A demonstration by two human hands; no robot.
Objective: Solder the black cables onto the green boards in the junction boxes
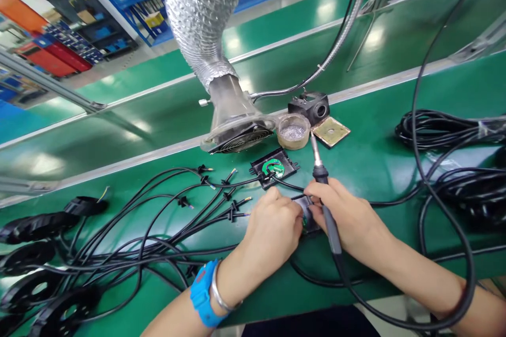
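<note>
My right hand (348,210) has a soldering iron (331,226) tucked in it, the metal tip pointing up and away from me. Its fingertips also reach a black housing (312,225) with a bit of green board showing. My left hand (274,223) is closed at the left side of that same housing; its fingers hide whatever they pinch. Just beyond lies a second black housing (258,172) holding a round green circuit board (275,168), with black cables running into it.
A fume extractor hood (237,126) hangs over the bench beside a round tub (293,139), an iron stand (310,107) and a square sponge tray (331,132). Black cables (158,242) spread at left near round black parts (29,289). Coiled cables (438,128) lie right.
</note>
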